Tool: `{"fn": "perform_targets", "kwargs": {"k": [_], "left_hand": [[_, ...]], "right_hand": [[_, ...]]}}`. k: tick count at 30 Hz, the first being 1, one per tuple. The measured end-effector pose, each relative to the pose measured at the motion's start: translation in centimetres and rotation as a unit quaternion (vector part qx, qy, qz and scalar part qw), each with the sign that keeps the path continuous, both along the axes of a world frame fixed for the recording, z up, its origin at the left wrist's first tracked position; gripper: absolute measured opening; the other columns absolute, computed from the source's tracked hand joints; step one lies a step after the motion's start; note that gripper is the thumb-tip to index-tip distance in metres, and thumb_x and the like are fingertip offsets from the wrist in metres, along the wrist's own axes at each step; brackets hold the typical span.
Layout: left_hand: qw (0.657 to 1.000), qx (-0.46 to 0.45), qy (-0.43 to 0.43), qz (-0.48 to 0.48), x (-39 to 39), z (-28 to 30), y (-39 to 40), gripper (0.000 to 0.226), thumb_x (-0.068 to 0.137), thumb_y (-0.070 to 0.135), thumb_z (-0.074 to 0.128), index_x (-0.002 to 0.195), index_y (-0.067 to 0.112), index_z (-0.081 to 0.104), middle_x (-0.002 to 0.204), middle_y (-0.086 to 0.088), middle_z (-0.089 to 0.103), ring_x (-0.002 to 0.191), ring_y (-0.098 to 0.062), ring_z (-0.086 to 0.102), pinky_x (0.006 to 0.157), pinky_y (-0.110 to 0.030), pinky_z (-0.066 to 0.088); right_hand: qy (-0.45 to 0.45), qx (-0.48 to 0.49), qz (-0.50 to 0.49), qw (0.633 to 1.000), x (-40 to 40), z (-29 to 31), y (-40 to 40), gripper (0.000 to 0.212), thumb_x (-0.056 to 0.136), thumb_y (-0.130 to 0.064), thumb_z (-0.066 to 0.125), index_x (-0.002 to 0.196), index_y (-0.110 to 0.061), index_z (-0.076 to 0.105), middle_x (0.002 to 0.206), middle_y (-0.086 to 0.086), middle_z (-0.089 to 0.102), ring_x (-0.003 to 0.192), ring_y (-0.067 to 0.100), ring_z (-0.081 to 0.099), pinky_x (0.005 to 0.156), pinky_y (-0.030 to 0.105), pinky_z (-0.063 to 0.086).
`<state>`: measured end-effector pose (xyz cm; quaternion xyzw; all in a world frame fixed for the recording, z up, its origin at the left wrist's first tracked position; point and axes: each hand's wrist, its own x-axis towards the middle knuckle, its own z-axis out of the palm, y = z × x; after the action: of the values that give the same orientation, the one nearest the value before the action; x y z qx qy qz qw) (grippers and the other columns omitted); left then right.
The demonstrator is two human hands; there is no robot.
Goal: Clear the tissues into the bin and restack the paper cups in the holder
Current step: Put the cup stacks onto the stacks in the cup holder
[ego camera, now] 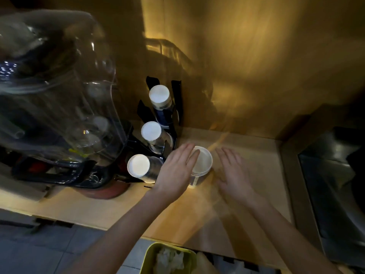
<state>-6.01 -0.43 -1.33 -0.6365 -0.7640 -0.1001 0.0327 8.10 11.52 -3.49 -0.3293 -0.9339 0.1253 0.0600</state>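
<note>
Stack of upturned paper cups (201, 165) is seen on the desk (246, 155), beside the black holder (175, 99). Left hand (175, 169) is spread flat, fingers partly covering it; right hand (233, 173) is spread, blurred, nothing held. Bin (167, 258) with tissues (169, 259) is cut off below.

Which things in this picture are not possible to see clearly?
- Head view: right hand is motion-blurred; finger pose unclear.
- Cup stack on the counter: left hand covers its left side; cup count unclear.
- Bin: cut by the bottom edge.
- Holder: dark, cup prints unreadable.
</note>
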Motion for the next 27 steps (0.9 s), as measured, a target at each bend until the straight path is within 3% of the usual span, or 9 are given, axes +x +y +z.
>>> {"fn": "perform_targets", "kwargs": {"k": [3, 5, 9, 13, 16, 20, 22, 25, 27], "left_hand": [[0.996, -0.078, 0.030, 0.008, 0.5, -0.7, 1.7, 0.088, 0.083, 0.021, 0.062, 0.145, 0.013, 0.001, 0.157, -0.017, -0.008, 0.145, -0.031, -0.005, 0.119, -0.042, 0.008], [0.991, -0.124, 0.030, 0.028, 0.3, -1.3, 2.7, 0.104, 0.076, 0.038, 0.068, 0.145, 0.017, -0.006, 0.155, -0.017, -0.015, 0.144, -0.033, -0.012, 0.119, -0.046, 0.006], [0.982, -0.163, -0.069, 0.064, -0.3, -2.4, 4.3, 0.116, 0.065, 0.061, 0.068, 0.145, 0.018, -0.004, 0.156, -0.017, -0.006, 0.144, -0.033, -0.004, 0.118, -0.047, 0.013], [0.975, -0.160, -0.129, 0.089, -0.3, -2.3, 5.5, 0.105, 0.065, 0.046, 0.075, 0.143, 0.018, 0.010, 0.148, -0.013, 0.024, 0.135, -0.032, 0.027, 0.107, -0.046, 0.035], [0.972, -0.150, -0.150, 0.103, -0.3, -1.9, 6.0, 0.104, 0.060, 0.040, 0.079, 0.141, 0.018, 0.016, 0.139, -0.011, 0.033, 0.127, -0.031, 0.036, 0.097, -0.044, 0.045], [0.979, -0.070, -0.161, 0.105, -0.7, 0.1, 6.3, 0.103, 0.058, 0.040, 0.080, 0.139, 0.019, 0.021, 0.135, -0.010, 0.035, 0.122, -0.030, 0.040, 0.093, -0.044, 0.047], [0.986, 0.015, -0.146, 0.082, -0.8, 1.4, 6.3, 0.102, 0.058, 0.037, 0.081, 0.139, 0.018, 0.024, 0.135, -0.011, 0.036, 0.121, -0.031, 0.042, 0.093, -0.044, 0.048], [0.977, 0.162, -0.123, 0.070, -0.6, 3.4, 5.9, 0.095, 0.060, 0.030, 0.082, 0.138, 0.016, 0.029, 0.134, -0.013, 0.039, 0.120, -0.030, 0.043, 0.091, -0.040, 0.047], [0.966, 0.235, -0.097, 0.056, -0.4, 4.2, 5.6, 0.089, 0.063, 0.025, 0.080, 0.137, 0.016, 0.031, 0.132, -0.009, 0.035, 0.121, -0.027, 0.041, 0.095, -0.036, 0.044]], "right_hand": [[-0.059, -0.009, 0.001, 0.998, 0.0, -1.8, 0.0, 0.094, 0.073, -0.027, 0.070, 0.145, -0.011, 0.012, 0.155, 0.012, 0.019, 0.144, 0.028, 0.013, 0.117, 0.039, 0.012], [-0.064, -0.028, -0.001, 0.998, -0.5, -2.8, -0.1, 0.094, 0.075, -0.033, 0.068, 0.145, -0.011, 0.009, 0.156, 0.011, 0.017, 0.144, 0.027, 0.009, 0.117, 0.038, 0.009], [-0.042, -0.076, 0.005, 0.996, -1.5, -3.3, -0.1, 0.086, 0.079, -0.031, 0.066, 0.143, -0.006, 0.016, 0.154, 0.013, 0.022, 0.144, 0.027, 0.012, 0.118, 0.038, 0.009], [-0.022, -0.097, 0.011, 0.995, -1.7, -3.4, 0.5, 0.069, 0.080, -0.027, 0.065, 0.137, -0.011, 0.030, 0.144, 0.008, 0.040, 0.136, 0.024, 0.030, 0.112, 0.034, 0.024], [0.071, -0.218, -0.038, 0.973, -1.4, -3.7, 1.4, 0.046, 0.078, -0.016, 0.066, 0.120, -0.012, 0.050, 0.117, 0.008, 0.062, 0.111, 0.024, 0.055, 0.093, 0.034, 0.044], [0.237, -0.454, -0.154, 0.845, -1.9, -3.3, 2.2, 0.016, 0.081, -0.001, 0.057, 0.078, -0.017, 0.060, 0.066, 0.001, 0.066, 0.062, 0.018, 0.060, 0.059, 0.025, 0.047], [0.217, -0.578, -0.193, 0.762, -2.5, -2.4, 2.7, 0.018, 0.090, -0.019, 0.050, 0.076, -0.015, 0.059, 0.054, 0.000, 0.067, 0.050, 0.014, 0.061, 0.048, 0.021, 0.044], [0.157, -0.715, -0.168, 0.660, -3.5, -1.0, 3.8, 0.059, 0.089, -0.056, 0.031, 0.082, -0.008, 0.065, 0.065, 0.009, 0.073, 0.061, 0.020, 0.068, 0.059, 0.029, 0.048], [0.172, -0.762, -0.122, 0.613, -4.4, 0.1, 4.2, 0.072, 0.081, -0.067, 0.028, 0.087, -0.007, 0.068, 0.075, 0.013, 0.074, 0.072, 0.027, 0.068, 0.068, 0.037, 0.048]]}}
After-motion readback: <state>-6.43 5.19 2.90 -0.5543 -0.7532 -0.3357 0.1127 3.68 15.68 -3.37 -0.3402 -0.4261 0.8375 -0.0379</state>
